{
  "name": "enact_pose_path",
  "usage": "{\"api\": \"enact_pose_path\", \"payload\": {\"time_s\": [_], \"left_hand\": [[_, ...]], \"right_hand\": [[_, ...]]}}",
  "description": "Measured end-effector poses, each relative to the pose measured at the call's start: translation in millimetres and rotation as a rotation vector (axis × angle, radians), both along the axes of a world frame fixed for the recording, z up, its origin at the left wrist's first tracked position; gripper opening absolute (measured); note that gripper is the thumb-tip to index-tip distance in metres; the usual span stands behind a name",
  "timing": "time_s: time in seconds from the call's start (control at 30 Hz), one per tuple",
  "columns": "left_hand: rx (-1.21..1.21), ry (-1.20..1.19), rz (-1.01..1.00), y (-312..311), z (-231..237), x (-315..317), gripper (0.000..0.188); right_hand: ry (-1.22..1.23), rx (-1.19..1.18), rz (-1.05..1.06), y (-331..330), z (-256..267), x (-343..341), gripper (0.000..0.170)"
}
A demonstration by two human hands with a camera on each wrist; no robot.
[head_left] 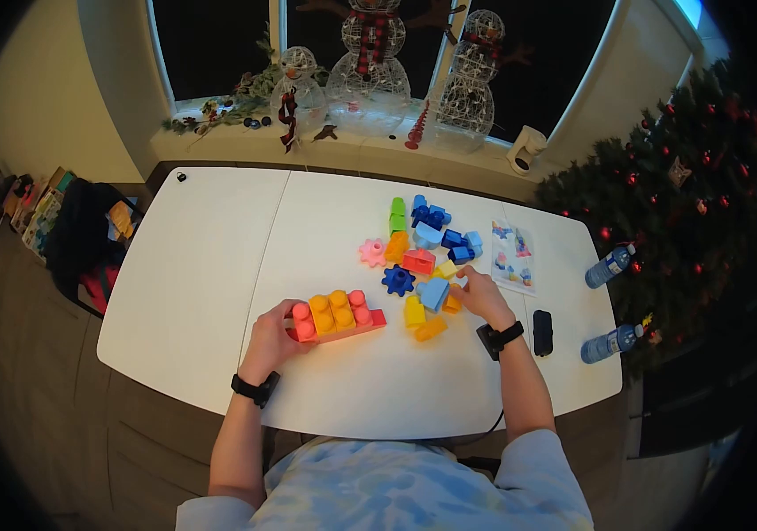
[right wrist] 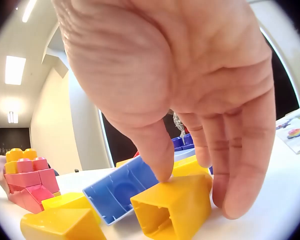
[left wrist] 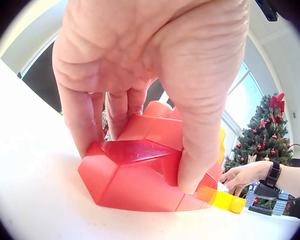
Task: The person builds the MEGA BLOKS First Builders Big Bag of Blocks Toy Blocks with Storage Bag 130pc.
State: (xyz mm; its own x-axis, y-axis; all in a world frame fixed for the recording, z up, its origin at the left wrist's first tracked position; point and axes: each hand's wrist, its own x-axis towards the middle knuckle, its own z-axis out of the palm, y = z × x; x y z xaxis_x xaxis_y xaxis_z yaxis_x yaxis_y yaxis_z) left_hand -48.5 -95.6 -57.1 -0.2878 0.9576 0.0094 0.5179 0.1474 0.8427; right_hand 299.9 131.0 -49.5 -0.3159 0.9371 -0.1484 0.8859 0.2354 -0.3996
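Observation:
My left hand (head_left: 270, 343) grips the left end of a red toy brick assembly (head_left: 343, 330) on the table, thumb on one side and fingers on the other. Yellow-orange and pink studded blocks (head_left: 334, 310) sit along its top. Over the loose pile at the right, my right hand (head_left: 485, 299) reaches down with fairly straight fingers. In the right wrist view its thumb meets the top of an orange block (right wrist: 176, 202), and its fingers stand along the block's right side. A light blue block (right wrist: 121, 189) lies beside that one, hollow underside showing.
Several loose blocks, a dark blue gear (head_left: 398, 280) and a pink gear (head_left: 372, 252) lie mid-table. A printed picture sheet (head_left: 513, 257), a black case (head_left: 542, 333) and two water bottles (head_left: 610, 266) are at the right. Snowman figures (head_left: 370, 53) stand on the windowsill beyond.

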Motion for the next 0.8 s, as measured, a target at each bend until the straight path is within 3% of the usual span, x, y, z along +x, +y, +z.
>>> {"api": "enact_pose_path", "payload": {"time_s": [0.17,0.33,0.4,0.5,0.57,0.63,0.73,0.8], "left_hand": [[0.065,-0.009,-0.003,1,-8,0,0.061],[0.018,0.02,-0.033,-1,-3,-1,0.068],[-0.004,0.01,-0.021,-1,-4,-1,0.068],[0.075,0.016,0.01,-2,-10,1,0.06],[0.08,0.026,0.015,-1,-9,1,0.061],[0.082,0.024,0.009,-1,-14,-1,0.065],[0.094,0.035,0.013,0,-21,-3,0.071],[0.104,0.053,0.025,0,-19,-3,0.075]], "right_hand": [[-0.02,-0.026,-0.012,-4,1,-7,0.042],[-0.138,-0.1,0.046,2,6,-5,0.04],[-0.225,0.128,-0.005,1,21,-7,0.039],[0.179,0.138,0.072,-19,69,-39,0.034],[0.641,0.036,0.318,-39,84,-72,0.035],[0.877,-0.099,0.504,-65,87,-110,0.037],[0.855,-0.111,0.671,-95,85,-161,0.035],[0.77,0.071,0.889,-98,69,-185,0.033]]}}
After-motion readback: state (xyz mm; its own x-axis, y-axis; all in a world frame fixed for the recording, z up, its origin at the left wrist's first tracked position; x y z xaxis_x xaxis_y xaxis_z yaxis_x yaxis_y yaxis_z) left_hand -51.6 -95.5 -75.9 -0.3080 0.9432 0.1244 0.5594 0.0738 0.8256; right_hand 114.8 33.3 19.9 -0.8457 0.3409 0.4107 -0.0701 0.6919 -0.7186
